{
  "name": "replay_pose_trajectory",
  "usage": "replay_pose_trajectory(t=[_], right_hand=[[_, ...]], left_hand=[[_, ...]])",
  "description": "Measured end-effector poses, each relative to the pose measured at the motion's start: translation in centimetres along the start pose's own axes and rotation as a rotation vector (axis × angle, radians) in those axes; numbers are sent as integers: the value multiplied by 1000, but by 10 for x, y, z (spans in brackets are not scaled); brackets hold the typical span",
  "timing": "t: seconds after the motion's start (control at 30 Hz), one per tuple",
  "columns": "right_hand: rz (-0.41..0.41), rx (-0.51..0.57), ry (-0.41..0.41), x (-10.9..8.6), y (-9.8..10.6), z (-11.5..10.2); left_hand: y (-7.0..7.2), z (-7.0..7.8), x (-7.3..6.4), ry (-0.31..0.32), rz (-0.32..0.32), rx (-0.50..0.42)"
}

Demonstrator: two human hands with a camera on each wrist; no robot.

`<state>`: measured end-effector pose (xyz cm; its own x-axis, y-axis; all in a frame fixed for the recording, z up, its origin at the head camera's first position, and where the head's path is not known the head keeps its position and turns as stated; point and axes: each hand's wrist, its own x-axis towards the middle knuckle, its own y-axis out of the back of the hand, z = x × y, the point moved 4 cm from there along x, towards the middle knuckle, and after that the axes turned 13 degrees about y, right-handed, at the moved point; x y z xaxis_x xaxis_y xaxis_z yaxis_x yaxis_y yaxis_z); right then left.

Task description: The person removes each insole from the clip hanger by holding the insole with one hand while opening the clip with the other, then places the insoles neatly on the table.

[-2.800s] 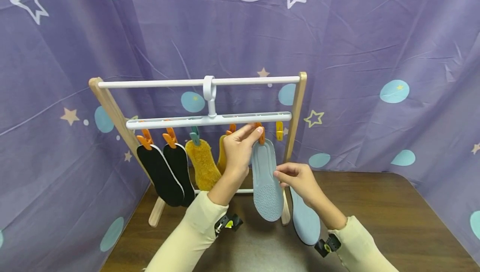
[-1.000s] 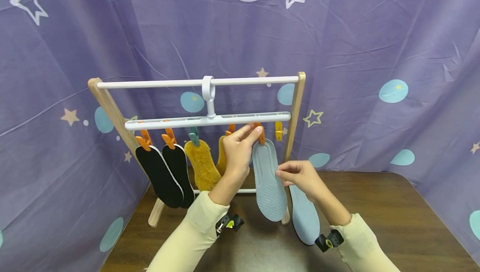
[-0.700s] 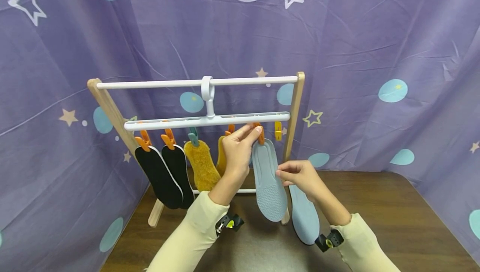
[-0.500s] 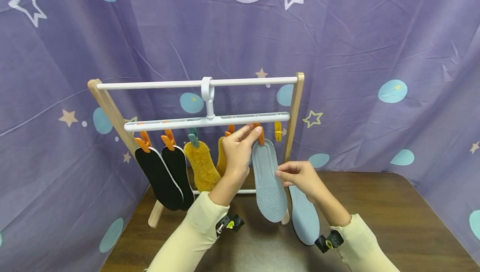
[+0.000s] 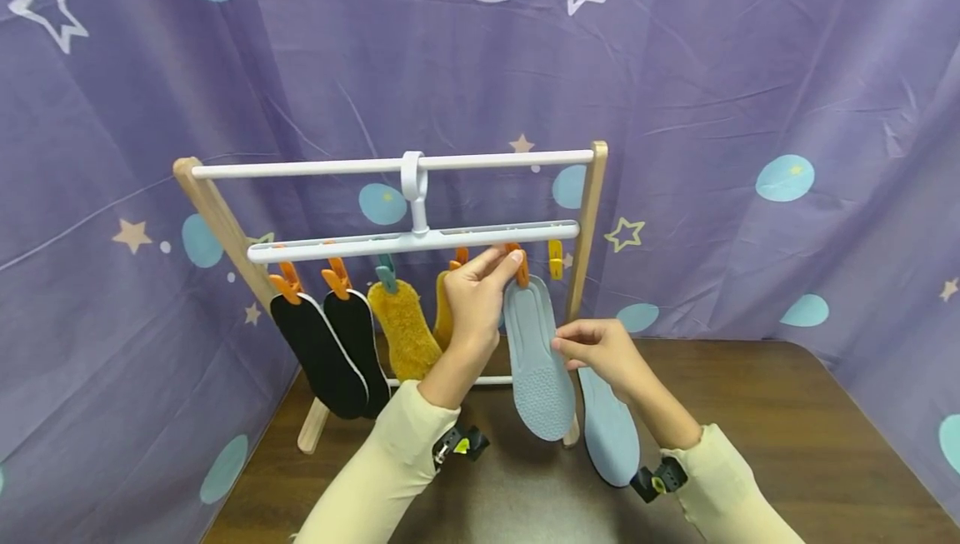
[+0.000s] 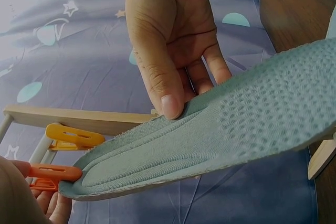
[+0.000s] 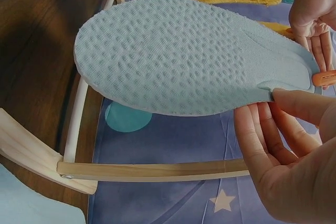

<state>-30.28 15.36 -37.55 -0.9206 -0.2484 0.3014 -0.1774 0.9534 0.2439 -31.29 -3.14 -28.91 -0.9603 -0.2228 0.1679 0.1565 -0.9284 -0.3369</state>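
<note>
A light blue insole (image 5: 538,369) with a dimpled forefoot hangs heel-up below the white hanger bar (image 5: 480,237). My left hand (image 5: 474,298) pinches the orange clothespin (image 5: 522,267) at its heel; in the left wrist view the jaws of this clothespin (image 6: 55,172) overlap the heel end. With thumb and fingers, my right hand (image 5: 603,352) pinches the insole's right edge near mid-length. The right wrist view shows the thumb on the dimpled face's side and the other fingers behind the edge. A second light blue insole (image 5: 611,436) lies on the table behind my right wrist.
Two black insoles (image 5: 318,356) hang from orange clothespins at the left. Beside them are a fuzzy yellow insole (image 5: 403,331) on a green clothespin and another, partly hidden by my left hand. A yellow clothespin (image 5: 556,261) hangs at the right, near the wooden rack post (image 5: 587,232).
Since the earliest frame, the insole's lower end has swung slightly right, and my right hand has shifted a little with it. My left hand stays at the orange clothespin.
</note>
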Motion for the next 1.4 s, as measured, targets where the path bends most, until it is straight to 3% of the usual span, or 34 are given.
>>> replay_pose_trajectory(t=[1.4], right_hand=[[14,-1,-1,-1,1,1]], left_hand=[[-2,-3,2,-11,7,-6]])
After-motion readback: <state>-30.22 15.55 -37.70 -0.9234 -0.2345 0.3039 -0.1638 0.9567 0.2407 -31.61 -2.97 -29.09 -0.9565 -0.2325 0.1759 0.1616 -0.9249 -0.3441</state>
